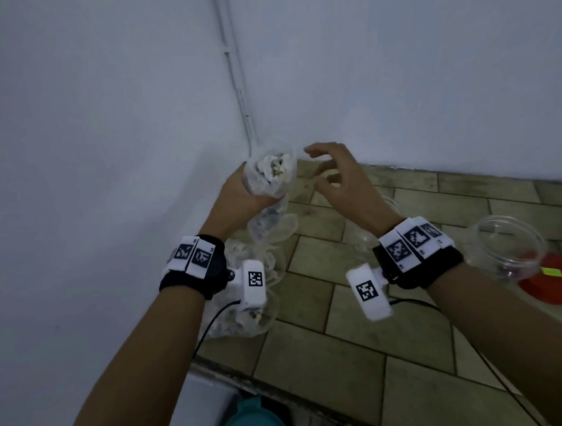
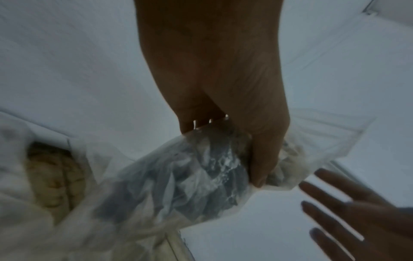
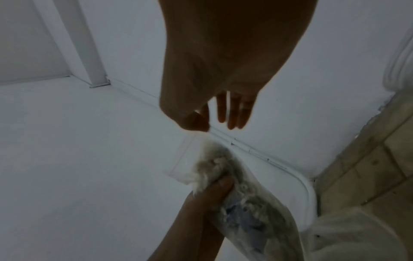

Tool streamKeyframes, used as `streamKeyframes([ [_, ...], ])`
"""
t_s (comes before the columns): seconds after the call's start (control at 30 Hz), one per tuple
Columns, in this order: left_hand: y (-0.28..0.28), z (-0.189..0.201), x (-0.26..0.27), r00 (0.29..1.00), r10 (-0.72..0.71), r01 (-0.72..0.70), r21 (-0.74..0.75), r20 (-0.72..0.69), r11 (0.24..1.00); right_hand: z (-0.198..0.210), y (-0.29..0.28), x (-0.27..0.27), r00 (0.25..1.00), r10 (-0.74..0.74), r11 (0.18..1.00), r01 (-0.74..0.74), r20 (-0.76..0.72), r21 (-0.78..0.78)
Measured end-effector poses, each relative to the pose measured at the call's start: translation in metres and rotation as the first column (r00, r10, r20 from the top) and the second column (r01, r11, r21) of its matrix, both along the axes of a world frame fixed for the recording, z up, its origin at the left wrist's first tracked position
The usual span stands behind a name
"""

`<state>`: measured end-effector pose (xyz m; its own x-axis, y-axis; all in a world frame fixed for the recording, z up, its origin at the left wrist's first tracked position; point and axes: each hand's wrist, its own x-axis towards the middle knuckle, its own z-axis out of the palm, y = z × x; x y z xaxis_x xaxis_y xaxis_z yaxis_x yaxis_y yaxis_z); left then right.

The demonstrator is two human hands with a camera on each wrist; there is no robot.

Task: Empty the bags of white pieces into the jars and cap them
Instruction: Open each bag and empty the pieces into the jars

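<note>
My left hand (image 1: 240, 195) grips a clear plastic bag of white pieces (image 1: 271, 173) and holds it up in the corner, above the tiled counter. In the left wrist view the fingers (image 2: 261, 159) wrap round the bag (image 2: 190, 176). My right hand (image 1: 332, 175) hovers just right of the bag's top, fingers spread and holding nothing; the right wrist view shows its fingers (image 3: 232, 113) above the bag (image 3: 234, 180). An open clear jar (image 1: 508, 248) stands at the right on the counter, with a red lid (image 1: 553, 281) beside it.
More clear bags of white pieces (image 1: 248, 298) lie piled on the counter under my left wrist. White walls meet in a corner with a cable duct (image 1: 234, 70). The tiled counter (image 1: 360, 354) has a front edge at lower left, with a teal object (image 1: 250, 417) below it.
</note>
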<state>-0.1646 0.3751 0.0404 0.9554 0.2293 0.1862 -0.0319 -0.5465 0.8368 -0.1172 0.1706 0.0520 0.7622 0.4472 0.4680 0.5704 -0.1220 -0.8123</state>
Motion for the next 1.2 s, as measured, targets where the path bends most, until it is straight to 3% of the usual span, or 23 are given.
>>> streamKeyframes([
  [0.07, -0.018, 0.000, 0.004, 0.997, -0.068, 0.069, 0.023, -0.048, 0.997, 0.008, -0.018, -0.006, 0.997, 0.011, 0.999, -0.014, 0.082, 0.034],
  [0.17, -0.044, 0.000, 0.008, 0.981, -0.152, 0.156, 0.022, -0.124, 0.987, 0.009, -0.046, -0.004, 0.991, 0.009, 0.995, 0.004, 0.131, -0.096],
  [0.3, -0.074, -0.001, 0.005, 0.954, -0.213, 0.243, 0.127, -0.213, 0.962, 0.000, -0.085, 0.001, 0.986, -0.009, 0.976, 0.045, 0.169, -0.215],
  [0.43, -0.112, 0.002, -0.008, 0.898, -0.338, 0.358, 0.020, -0.283, 0.934, 0.007, -0.127, -0.004, 0.998, 0.024, 0.989, -0.032, -0.057, -0.142],
  [0.57, -0.154, 0.001, -0.023, 0.845, -0.388, 0.393, -0.065, -0.367, 0.917, 0.013, -0.160, -0.015, 0.988, 0.072, 0.992, -0.085, -0.135, -0.098],
  [0.77, -0.223, -0.006, -0.044, 0.870, -0.423, 0.345, -0.299, -0.255, 0.890, 0.026, -0.204, -0.023, 0.982, 0.092, 0.995, -0.099, -0.165, -0.033],
  [1.03, -0.323, -0.033, -0.056, 0.901, -0.420, 0.330, -0.456, -0.108, 0.827, 0.029, -0.276, -0.031, 0.994, 0.006, 0.998, -0.012, -0.113, -0.057],
  [1.2, -0.379, -0.049, -0.060, 0.886, -0.451, 0.347, -0.494, -0.105, 0.797, 0.029, -0.324, -0.034, 0.990, -0.073, 0.996, 0.065, -0.121, -0.064],
])
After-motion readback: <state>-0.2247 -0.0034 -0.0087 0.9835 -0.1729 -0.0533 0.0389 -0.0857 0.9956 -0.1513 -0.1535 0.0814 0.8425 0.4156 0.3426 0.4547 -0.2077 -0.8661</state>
